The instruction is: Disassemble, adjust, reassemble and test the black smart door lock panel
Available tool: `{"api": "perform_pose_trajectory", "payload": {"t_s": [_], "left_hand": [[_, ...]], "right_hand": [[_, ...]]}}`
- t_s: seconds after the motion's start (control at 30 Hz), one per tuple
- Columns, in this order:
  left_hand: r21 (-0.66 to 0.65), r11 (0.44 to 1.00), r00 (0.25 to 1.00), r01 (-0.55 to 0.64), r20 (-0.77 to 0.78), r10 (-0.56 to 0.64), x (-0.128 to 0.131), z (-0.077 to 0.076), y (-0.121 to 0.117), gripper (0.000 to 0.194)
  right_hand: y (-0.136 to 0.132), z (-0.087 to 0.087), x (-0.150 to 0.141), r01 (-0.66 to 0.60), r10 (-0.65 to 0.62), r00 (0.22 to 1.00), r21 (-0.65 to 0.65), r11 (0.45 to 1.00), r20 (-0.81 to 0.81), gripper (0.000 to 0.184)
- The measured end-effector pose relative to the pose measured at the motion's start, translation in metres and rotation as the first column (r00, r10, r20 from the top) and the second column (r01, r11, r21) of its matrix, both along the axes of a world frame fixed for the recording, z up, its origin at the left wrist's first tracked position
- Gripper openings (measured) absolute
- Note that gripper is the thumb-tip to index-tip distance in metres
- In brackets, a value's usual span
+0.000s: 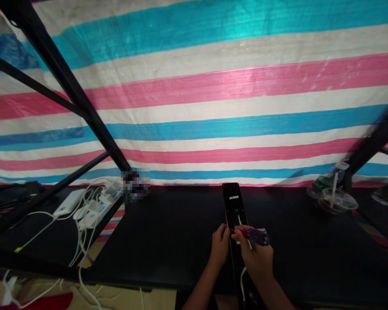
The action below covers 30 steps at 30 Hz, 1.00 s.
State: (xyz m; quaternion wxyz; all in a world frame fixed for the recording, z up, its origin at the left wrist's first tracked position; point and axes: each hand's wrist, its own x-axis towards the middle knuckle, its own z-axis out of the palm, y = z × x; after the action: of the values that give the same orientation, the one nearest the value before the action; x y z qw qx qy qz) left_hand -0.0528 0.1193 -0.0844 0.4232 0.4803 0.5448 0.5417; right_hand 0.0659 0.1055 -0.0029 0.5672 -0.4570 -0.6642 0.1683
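A long, narrow black panel (233,206) lies on the dark table, running from near its far edge toward me, with a small white label and white wires on it. My right hand (257,254) is closed around a screwdriver (258,236) with a purple and red handle, held low over the panel. Its tip is hidden by my fingers. At the panel's left edge, my left hand (220,246) is closed in a pinch, its fingertips close to those of my right hand. Whatever it pinches is too small to make out.
To the left, a white power strip (95,213) with tangled cables and a white adapter (69,202) rests beyond a black metal frame (80,107). A clear plastic cup (338,201) stands at the far right. Striped sheeting (213,99) hangs behind the table (155,241).
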Motion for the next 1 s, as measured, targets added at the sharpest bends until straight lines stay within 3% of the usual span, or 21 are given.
{"api": "perform_pose_trajectory", "payload": {"t_s": [0.13, 0.27, 0.77, 1.0], "left_hand": [[0.003, 1.0, 1.0, -0.002, 0.002, 0.002, 0.0, 0.0, 0.0, 0.039], [0.001, 1.0, 1.0, -0.015, 0.0, 0.015, 0.0, 0.0, -0.001, 0.041], [0.013, 1.0, 1.0, -0.007, -0.011, 0.007, -0.002, 0.002, 0.0, 0.043], [0.022, 1.0, 1.0, -0.009, 0.004, 0.008, -0.001, 0.003, 0.0, 0.041]], "right_hand": [[-0.003, -0.008, 0.002, -0.107, 0.107, 0.994, -0.027, 0.994, 0.006, 0.016], [-0.004, -0.001, 0.004, -0.254, 0.254, 0.965, -0.004, 0.967, 0.065, 0.022], [0.018, 0.029, 0.009, -0.345, 0.352, 0.919, -0.067, 0.936, 0.18, 0.029], [0.023, 0.031, 0.002, -0.258, 0.279, 0.956, -0.202, 0.945, 0.085, 0.02]]}}
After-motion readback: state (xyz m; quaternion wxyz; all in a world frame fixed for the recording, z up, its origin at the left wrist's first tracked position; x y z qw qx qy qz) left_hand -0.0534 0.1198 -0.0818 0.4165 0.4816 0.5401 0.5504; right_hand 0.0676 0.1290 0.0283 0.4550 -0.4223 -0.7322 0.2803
